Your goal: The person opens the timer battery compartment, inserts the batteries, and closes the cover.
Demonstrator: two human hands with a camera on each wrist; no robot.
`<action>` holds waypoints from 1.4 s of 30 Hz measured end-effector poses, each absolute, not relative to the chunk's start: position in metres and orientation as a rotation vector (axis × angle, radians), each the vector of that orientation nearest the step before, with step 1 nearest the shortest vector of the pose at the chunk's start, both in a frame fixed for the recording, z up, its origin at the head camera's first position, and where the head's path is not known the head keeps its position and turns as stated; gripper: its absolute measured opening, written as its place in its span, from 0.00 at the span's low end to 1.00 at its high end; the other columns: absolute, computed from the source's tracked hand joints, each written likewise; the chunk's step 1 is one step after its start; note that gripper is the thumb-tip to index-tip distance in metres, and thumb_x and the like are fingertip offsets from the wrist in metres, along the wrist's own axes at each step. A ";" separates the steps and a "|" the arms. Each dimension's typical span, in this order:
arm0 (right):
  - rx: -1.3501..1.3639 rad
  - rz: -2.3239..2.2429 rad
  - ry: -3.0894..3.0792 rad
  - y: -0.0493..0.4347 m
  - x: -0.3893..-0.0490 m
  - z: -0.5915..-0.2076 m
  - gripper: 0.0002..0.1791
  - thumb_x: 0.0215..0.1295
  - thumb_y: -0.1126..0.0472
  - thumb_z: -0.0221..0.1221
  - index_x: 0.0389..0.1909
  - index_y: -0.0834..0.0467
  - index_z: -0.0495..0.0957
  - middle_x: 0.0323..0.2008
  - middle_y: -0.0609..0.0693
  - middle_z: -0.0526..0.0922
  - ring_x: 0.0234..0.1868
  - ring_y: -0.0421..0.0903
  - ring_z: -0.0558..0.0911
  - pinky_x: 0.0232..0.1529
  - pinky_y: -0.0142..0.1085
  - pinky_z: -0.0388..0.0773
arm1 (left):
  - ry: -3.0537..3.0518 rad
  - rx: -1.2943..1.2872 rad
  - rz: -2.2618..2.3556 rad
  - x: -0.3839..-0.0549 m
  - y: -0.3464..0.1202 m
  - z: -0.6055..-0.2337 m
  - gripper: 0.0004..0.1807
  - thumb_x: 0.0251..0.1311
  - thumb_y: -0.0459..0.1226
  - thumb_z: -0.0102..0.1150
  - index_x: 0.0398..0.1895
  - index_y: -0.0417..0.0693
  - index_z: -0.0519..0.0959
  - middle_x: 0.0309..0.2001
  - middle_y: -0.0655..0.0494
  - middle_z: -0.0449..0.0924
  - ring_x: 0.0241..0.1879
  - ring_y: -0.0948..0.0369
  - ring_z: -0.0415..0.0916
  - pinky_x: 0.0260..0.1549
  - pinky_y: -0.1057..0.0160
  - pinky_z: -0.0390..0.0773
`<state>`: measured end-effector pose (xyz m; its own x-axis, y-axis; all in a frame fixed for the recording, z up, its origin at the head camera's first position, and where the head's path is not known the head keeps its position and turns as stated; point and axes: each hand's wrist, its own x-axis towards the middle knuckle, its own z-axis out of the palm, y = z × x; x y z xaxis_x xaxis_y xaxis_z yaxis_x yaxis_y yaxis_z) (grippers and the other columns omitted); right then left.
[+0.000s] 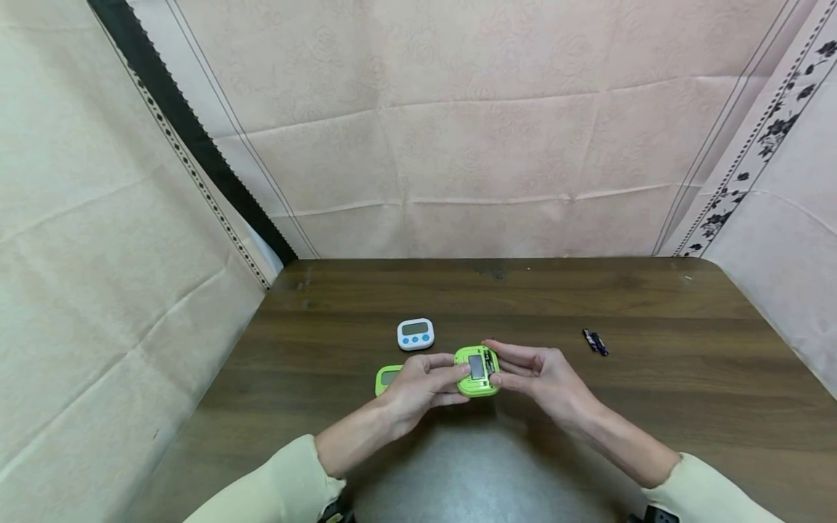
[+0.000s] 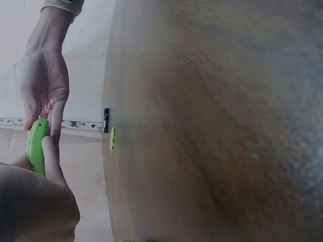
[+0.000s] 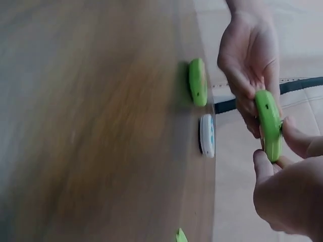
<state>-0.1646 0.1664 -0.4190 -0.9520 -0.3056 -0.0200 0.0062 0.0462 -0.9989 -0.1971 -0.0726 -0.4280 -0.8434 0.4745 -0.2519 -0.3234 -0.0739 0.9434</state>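
Note:
Both hands hold a green digital timer [image 1: 476, 390] above the table, with an opened slot at its right side and a grey rectangle on the face turned up. My left hand [image 1: 421, 385] grips its left part, thumb on top. At the right edge, my right hand [image 1: 546, 374] pinches it, the thumb by the slot; whether a battery sits in there is too small to tell. A second green timer [image 1: 387, 377] lies partly hidden behind the left hand. Just beyond is a white timer [image 1: 415, 334] with blue buttons.
Two dark batteries [image 1: 595, 341] lie side by side on the wooden table [image 1: 654, 305], to the right. A small green cover piece [image 2: 112, 140] rests near them in the left wrist view. Pale cloth [image 1: 497, 160] hangs behind the table and at both sides.

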 end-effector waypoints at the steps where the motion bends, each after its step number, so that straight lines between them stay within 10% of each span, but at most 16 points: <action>1: -0.279 -2.013 2.078 0.166 -0.164 -0.418 0.33 0.70 0.64 0.70 0.74 0.63 0.73 0.72 0.57 0.74 0.72 0.55 0.74 0.65 0.34 0.77 | 1.684 0.170 1.968 -0.197 -0.073 -0.428 0.23 0.73 0.38 0.68 0.63 0.32 0.78 0.52 0.41 0.87 0.50 0.53 0.88 0.51 0.57 0.88; 28: -0.230 -2.083 2.124 0.169 -0.161 -0.413 0.27 0.73 0.58 0.69 0.70 0.56 0.79 0.66 0.50 0.83 0.66 0.43 0.80 0.64 0.32 0.77 | 1.813 0.270 1.983 -0.194 -0.072 -0.423 0.20 0.71 0.34 0.69 0.62 0.35 0.80 0.52 0.42 0.88 0.48 0.52 0.89 0.49 0.55 0.89; 42: -0.153 -1.786 2.486 0.228 -0.191 -0.434 0.30 0.74 0.59 0.68 0.71 0.66 0.75 0.64 0.64 0.82 0.58 0.45 0.85 0.53 0.25 0.81 | 1.854 0.293 2.000 -0.196 -0.082 -0.421 0.21 0.70 0.32 0.69 0.63 0.34 0.80 0.54 0.41 0.88 0.50 0.51 0.89 0.51 0.54 0.88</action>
<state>-0.1906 0.2278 -0.4336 -0.9921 -0.1258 -0.0040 -0.0363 0.3168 -0.9478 -0.1963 -0.0819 -0.4208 -0.8996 0.4220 -0.1125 -0.1441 -0.0436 0.9886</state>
